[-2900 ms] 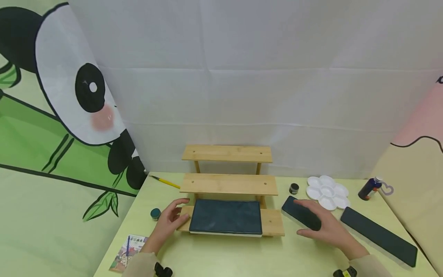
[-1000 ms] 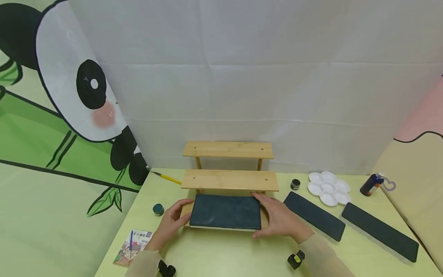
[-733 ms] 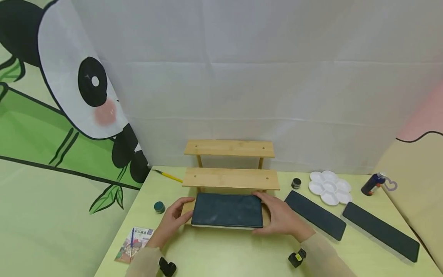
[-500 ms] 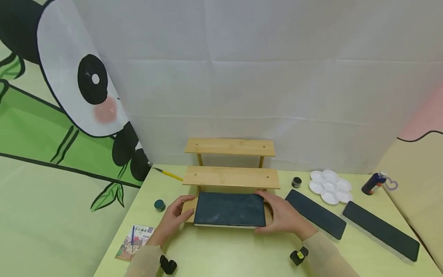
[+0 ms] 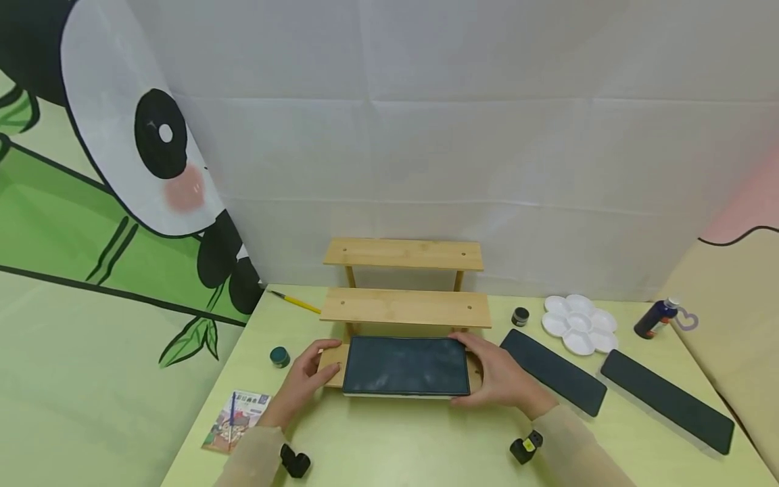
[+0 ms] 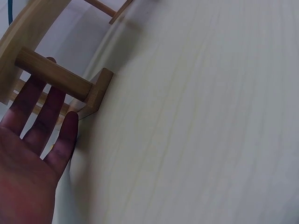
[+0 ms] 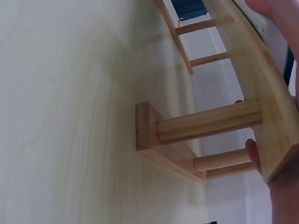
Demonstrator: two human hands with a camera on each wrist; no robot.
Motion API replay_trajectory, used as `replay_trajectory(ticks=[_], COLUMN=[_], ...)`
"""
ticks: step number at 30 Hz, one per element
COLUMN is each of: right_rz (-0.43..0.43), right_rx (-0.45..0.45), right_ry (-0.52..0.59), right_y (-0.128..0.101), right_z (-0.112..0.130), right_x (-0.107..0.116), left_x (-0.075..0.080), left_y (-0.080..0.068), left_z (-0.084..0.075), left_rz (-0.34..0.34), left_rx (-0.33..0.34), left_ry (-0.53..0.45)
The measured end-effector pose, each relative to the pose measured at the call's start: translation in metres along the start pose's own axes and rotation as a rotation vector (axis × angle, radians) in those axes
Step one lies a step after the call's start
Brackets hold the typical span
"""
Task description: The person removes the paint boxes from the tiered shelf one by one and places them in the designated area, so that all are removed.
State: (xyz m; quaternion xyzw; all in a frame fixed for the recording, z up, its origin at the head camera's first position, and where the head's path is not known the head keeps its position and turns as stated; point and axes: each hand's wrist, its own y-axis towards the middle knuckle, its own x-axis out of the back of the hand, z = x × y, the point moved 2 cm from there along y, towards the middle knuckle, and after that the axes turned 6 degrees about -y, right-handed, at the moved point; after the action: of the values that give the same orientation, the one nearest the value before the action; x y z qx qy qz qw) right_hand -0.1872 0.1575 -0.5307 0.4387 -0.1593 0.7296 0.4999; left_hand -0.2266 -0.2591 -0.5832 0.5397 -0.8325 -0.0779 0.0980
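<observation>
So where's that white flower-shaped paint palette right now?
In the head view the white flower-shaped palette lies on the table's far right, between a small dark jar on its left and a dark blue bottle on its right.

The slate board [image 5: 406,365] is dark blue-grey with pale chalky smears and a white lower edge. It lies on a light honey-coloured bamboo shelf [image 5: 404,306]. The bench [image 5: 389,439] is pale yellow-green with faint wood grain. Two long pads [image 5: 552,370] are black. The palette [image 5: 579,322] is white, the bottle [image 5: 652,318] dark blue, the small jar [image 5: 279,356] teal, the brush [image 5: 295,302] yellow. The backdrop [image 5: 109,203] shows a black-and-white panda with a pink cheek on green.
</observation>
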Motion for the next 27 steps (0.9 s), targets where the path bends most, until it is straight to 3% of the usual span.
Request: replay_trajectory(ticks=[10, 27], right_rz=[-0.08, -0.131], right_rx=[0.025, 0.026], right_ry=[0.047, 0.099], right_y=[-0.002, -0.016], right_z=[-0.003, -0.003], right_x=[-0.002, 0.005], left_x=[0.001, -0.002], left_y=[-0.002, 0.0], left_z=[-0.001, 0.0], left_rz=[-0.021, -0.019], left_rx=[0.044, 0.05], left_ry=[0.056, 0.046])
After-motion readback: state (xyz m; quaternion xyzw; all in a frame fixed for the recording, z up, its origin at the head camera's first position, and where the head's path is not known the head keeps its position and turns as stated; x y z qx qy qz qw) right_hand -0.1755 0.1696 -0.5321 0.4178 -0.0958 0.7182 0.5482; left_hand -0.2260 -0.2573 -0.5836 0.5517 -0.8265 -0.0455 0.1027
